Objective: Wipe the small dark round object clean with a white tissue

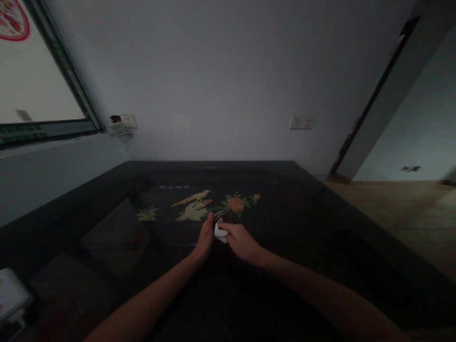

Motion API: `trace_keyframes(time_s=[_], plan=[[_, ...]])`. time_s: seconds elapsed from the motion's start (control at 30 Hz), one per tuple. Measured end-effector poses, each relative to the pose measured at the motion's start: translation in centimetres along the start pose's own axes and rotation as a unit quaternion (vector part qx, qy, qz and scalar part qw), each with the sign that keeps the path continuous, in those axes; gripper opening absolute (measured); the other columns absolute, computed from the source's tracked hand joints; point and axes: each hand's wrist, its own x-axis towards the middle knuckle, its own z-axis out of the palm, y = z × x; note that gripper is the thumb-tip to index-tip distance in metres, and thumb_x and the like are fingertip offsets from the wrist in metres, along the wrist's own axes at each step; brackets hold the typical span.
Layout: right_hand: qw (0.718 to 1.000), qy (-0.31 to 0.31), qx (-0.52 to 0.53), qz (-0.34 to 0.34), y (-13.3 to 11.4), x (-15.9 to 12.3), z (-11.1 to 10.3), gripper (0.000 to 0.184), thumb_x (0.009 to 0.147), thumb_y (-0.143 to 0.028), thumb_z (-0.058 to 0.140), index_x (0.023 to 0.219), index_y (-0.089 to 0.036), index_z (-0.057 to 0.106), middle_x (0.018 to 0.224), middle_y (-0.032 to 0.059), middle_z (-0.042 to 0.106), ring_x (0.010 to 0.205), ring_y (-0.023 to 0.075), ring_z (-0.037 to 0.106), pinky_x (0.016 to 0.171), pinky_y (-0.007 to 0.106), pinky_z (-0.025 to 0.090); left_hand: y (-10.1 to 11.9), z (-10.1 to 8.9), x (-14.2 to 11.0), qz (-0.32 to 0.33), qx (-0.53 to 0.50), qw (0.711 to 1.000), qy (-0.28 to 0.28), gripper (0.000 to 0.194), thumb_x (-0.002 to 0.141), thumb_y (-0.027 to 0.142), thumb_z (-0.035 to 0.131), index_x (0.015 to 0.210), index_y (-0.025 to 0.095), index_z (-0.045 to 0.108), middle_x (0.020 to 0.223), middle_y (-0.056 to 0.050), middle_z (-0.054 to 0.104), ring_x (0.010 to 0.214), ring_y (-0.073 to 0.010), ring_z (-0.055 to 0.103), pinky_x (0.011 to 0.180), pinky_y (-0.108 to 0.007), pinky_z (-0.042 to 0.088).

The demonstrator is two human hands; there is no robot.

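Note:
My left hand (205,237) is closed at the left side of a small dark glossy object (228,217). The dim light and my hands hide most of that object, so I cannot make out its kind. In my right hand (243,241) a crumpled white tissue (221,232) is pinched, and it presses against the near side of the dark object. Both hands are close together above the middle of a black glossy table (285,285).
Painted birds and flowers (194,204) decorate the tabletop beyond my hands. A white boxy item (12,294) with a cable sits at the far left. Behind the table stands a wall with a double socket (301,122); another socket cluster (123,124) is near the window.

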Motion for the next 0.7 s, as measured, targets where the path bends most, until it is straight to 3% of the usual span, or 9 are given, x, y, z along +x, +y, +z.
trace_keyframes(time_s=[0.2, 0.53, 0.7], plan=[[1.000, -0.007, 0.028, -0.002, -0.16, 0.20, -0.70, 0.039, 0.076, -0.002, 0.038, 0.098, -0.017, 0.066, 0.096, 0.0058, 0.070, 0.087, 0.0169, 0.062, 0.075, 0.023, 0.042, 0.06, -0.01, -0.04, -0.003, -0.008, 1.000, -0.010, 0.050, 0.078, 0.057, 0.049, 0.085, 0.011, 0.068, 0.079, -0.009, 0.071, 0.075, -0.0211, 0.064, 0.071, -0.031, 0.049], [0.987, -0.052, -0.152, -0.006, -0.15, 0.00, -0.07, 0.038, 0.081, -0.004, 0.036, 0.107, -0.017, 0.062, 0.106, 0.0092, 0.068, 0.097, 0.0190, 0.063, 0.083, 0.028, 0.043, 0.04, 0.02, 0.00, 0.002, 0.005, 1.000, -0.017, 0.052, 0.078, 0.058, 0.048, 0.087, 0.011, 0.068, 0.083, -0.009, 0.071, 0.080, -0.0234, 0.064, 0.076, -0.033, 0.048], [0.962, -0.088, -0.251, -0.063, -0.06, -0.22, -0.62, 0.031, 0.085, -0.006, 0.039, 0.104, -0.014, 0.062, 0.104, 0.0114, 0.068, 0.094, 0.0209, 0.064, 0.078, 0.030, 0.047, 0.05, -0.08, 0.01, 0.012, 0.032, 0.999, -0.026, 0.052, 0.079, 0.059, 0.045, 0.088, 0.012, 0.068, 0.086, -0.009, 0.071, 0.084, -0.0233, 0.064, 0.079, -0.033, 0.047]])
